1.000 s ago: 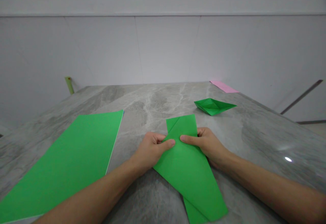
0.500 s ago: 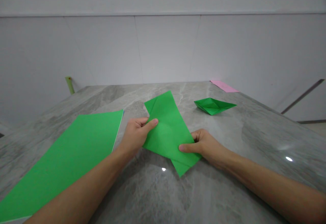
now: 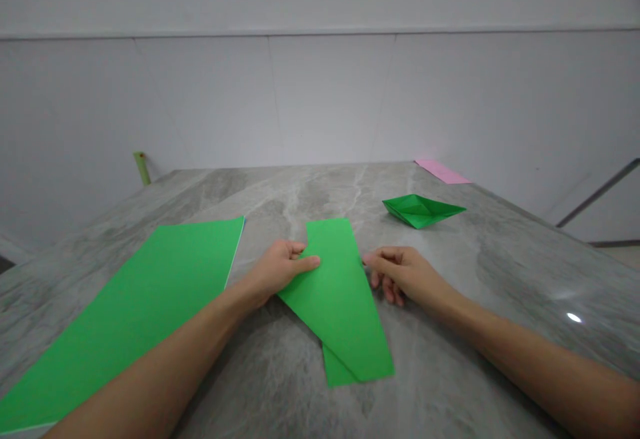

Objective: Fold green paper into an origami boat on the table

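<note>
Over marble (image 3: 295, 192), left fingers (image 3: 306, 265) pinch folded paper (image 3: 340, 279); right fingers (image 3: 384, 266) beside it, grip unclear.

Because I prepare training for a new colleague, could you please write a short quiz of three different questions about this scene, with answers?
1. True or false: the left grip holds the folded green paper.
2. What colour is the flat sheet in the table's far right corner? A) blue B) pink C) yellow
3. Fill in: in the picture, the large green sheet lies on the ____ side of the folded green paper, the pointed green shape on the right.

Key: 1. True. 2. B. 3. Left.
</note>
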